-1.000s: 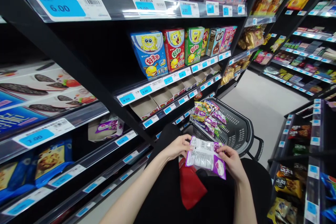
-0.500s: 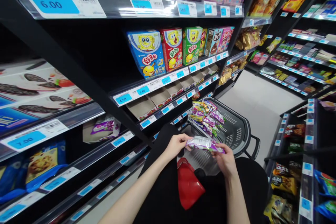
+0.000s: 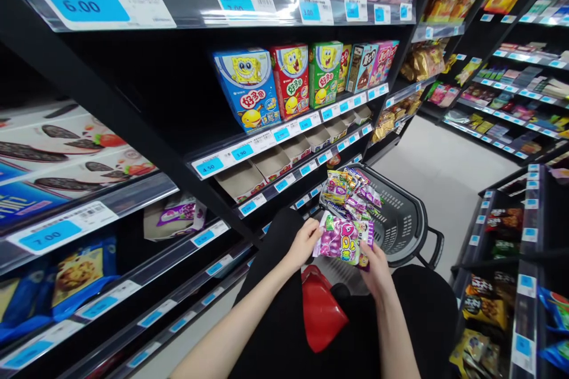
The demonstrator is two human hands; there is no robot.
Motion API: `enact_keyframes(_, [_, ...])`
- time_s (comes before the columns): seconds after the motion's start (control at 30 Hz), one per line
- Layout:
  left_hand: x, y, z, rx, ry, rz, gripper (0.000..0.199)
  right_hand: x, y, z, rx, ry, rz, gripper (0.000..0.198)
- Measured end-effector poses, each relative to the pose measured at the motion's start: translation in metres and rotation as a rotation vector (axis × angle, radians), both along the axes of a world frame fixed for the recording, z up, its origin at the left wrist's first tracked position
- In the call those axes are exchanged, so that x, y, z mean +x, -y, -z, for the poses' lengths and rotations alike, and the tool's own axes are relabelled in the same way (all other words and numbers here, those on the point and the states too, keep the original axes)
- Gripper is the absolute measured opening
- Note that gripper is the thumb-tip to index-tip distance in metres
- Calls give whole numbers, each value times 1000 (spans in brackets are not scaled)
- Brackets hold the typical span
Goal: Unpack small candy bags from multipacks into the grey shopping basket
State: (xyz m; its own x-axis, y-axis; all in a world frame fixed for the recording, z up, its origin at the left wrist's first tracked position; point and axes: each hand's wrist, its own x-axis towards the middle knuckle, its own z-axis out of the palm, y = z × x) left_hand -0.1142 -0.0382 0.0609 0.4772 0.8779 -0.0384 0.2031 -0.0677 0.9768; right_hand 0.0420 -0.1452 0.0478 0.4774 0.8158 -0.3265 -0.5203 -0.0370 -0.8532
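A purple candy bag [image 3: 341, 241] is held between both hands, its printed front facing up at me. My left hand [image 3: 304, 243] pinches its left edge, and my right hand [image 3: 377, 265] grips the right edge with the thumb on top. Just beyond it, several similar candy packets [image 3: 351, 192] lie piled in the far left part of a grey shopping basket [image 3: 411, 201]. The held bag hides part of the basket's near side. A red object [image 3: 322, 314], whose kind I cannot make out, is between my knees.
To the left, a shelf bears blue, red and green snack boxes [image 3: 291, 80] above opened cartons [image 3: 240, 180]. Cookie boxes [image 3: 62, 148] stand farther left. A low rack with snack bags [image 3: 484, 308] is at my right. Pale floor [image 3: 440, 154] shows beyond the basket.
The candy bag has been turned from nearly edge-on so its printed front now faces up. Both hands still hold its edges. The view has shifted slightly.
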Motion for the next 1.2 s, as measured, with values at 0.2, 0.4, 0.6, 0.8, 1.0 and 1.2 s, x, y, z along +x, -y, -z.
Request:
enact_keyframes(0.2, [0, 1, 12, -125, 42, -128, 42, -8, 0, 3, -14, 102, 4, 37])
enact_keyframes(0.4, [8, 7, 14, -276, 233, -265, 43, -7, -2, -2, -27, 185, 41, 43])
enact_keyframes(0.6, [4, 11, 5, -546, 396, -94, 40, -8, 2, -6, 26, 254, -35, 45])
enact_keyframes(0.8, [-2, 11, 1, -809, 426, 105, 53, -3, 8, -4, 83, 393, -120, 35])
enact_keyframes(1.0, [-21, -3, 7, -1099, 398, 589, 75, 6, 11, -16, 224, 584, -201, 11])
enact_keyframes(1.2, [-19, -2, 17, -904, 362, 439, 66, 12, 13, -17, 243, 366, -196, 16])
